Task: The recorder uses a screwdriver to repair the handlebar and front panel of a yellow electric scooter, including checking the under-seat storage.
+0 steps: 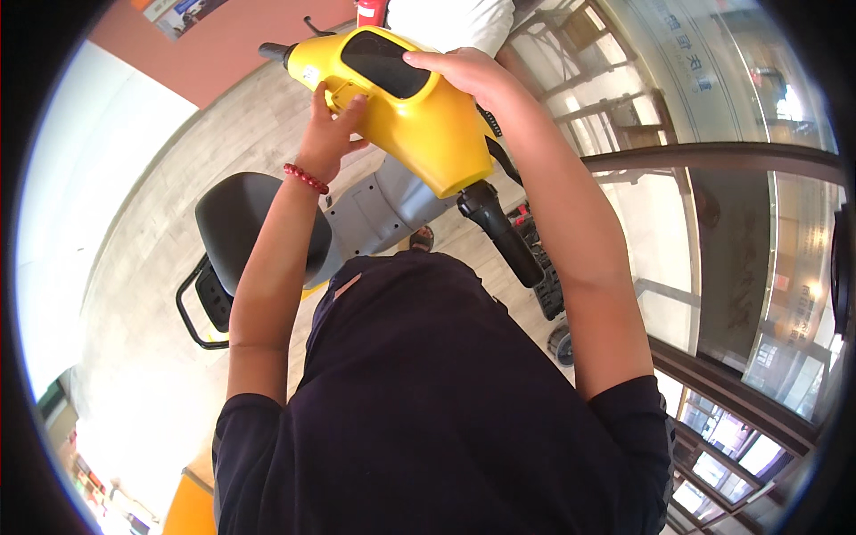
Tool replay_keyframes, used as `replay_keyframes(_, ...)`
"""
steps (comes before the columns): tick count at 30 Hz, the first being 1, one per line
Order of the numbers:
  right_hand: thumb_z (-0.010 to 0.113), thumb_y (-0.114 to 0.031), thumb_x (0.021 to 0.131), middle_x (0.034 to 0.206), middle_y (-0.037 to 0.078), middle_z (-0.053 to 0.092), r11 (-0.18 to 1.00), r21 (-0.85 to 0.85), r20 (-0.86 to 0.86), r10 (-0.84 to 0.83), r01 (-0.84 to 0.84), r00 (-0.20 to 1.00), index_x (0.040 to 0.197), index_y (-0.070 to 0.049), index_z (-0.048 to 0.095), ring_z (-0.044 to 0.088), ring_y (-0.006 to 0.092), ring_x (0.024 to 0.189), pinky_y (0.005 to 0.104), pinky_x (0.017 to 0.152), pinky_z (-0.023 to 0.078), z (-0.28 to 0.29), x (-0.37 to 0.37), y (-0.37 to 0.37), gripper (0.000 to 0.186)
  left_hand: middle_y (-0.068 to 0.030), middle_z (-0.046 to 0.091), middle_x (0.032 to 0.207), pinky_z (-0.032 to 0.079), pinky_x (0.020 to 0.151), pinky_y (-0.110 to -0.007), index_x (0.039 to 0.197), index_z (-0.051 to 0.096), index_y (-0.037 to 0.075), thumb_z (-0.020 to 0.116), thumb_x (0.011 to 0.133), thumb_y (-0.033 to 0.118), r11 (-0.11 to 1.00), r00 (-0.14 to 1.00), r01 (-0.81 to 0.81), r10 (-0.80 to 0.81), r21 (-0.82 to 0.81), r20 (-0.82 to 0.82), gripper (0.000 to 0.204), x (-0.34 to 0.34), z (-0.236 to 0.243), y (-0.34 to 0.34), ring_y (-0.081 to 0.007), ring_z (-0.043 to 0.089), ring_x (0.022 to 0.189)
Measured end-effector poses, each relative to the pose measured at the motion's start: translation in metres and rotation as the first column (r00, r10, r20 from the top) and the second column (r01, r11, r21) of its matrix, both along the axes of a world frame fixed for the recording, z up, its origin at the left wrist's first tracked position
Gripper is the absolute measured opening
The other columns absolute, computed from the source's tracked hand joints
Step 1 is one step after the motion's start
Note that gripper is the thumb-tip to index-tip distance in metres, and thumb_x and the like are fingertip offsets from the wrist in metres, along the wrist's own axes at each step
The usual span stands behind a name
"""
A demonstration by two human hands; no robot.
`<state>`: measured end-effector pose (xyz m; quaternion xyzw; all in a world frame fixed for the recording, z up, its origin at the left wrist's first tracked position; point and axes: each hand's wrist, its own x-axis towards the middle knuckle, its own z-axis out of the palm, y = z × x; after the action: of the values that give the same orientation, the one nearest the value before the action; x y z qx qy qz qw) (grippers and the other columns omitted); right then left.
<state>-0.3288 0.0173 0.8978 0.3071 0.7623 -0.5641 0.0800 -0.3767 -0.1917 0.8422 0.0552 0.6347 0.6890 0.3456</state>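
Observation:
A yellow handlebar cover (419, 129) of an electric scooter is in front of me, with a dark oval display panel (385, 64) set in its top. At its left edge, my left hand (330, 134), with a red bead bracelet, has its thumb and a finger around a small raised yellow piece (348, 93). My right hand (468, 76) grips the cover's far right side. Its thumb lies on the panel's edge, and its other fingers are mostly hidden. A black handlebar grip (510, 239) extends from the cover's near end, and another grip (274, 52) from the far end.
The scooter's dark grey seat (234, 214) and grey body (367, 209) are to the left and below. A red fire extinguisher (371, 12) stands near a white bulky thing (450, 22) at the back. Framed glass panels (749, 250) line the right. A sandalled foot (422, 238) shows below.

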Motion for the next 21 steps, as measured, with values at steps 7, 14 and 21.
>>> replay_keyframes(7,0.068,-0.053,0.069,0.082,0.018,0.065,0.981,0.185,-0.006,0.057,-0.055,0.998,0.089,0.012,0.064,0.064,0.0223,0.073,0.0310,0.066,0.048,0.005,0.007,0.002,0.069,-0.0103,0.047,0.123,0.050,0.083,-0.042,0.139,0.021,0.014,0.051,0.093,0.032,0.993,0.994,0.003,-0.016,-0.119,-0.106,0.057,0.003,-0.008,0.004,-0.0224,0.052,0.109)
replay_keyframes(14,0.069,-0.054,0.065,0.078,0.015,0.063,0.920,0.393,-0.149,0.044,0.018,0.988,0.086,0.011,0.064,0.061,0.0222,0.068,0.0318,0.063,0.046,-0.008,0.003,0.003,0.068,-0.0137,0.047,0.120,0.056,0.072,-0.034,0.128,0.027,0.006,0.048,0.094,0.027,0.968,0.928,-0.036,-0.060,-0.247,-0.367,0.045,0.011,-0.017,0.012,-0.0196,0.059,0.097)
replay_keyframes(21,0.049,-0.031,0.087,0.090,0.028,0.062,0.864,0.480,-0.031,0.190,-0.152,0.981,0.102,0.004,0.061,0.060,0.0391,0.094,0.0393,0.081,0.047,0.025,0.023,0.000,0.040,-0.0132,0.051,0.116,0.056,0.072,-0.035,0.125,0.027,0.006,0.048,0.095,0.029,0.981,0.930,-0.071,-0.002,-0.182,-0.369,0.043,0.014,-0.019,0.014,-0.0205,0.059,0.097)
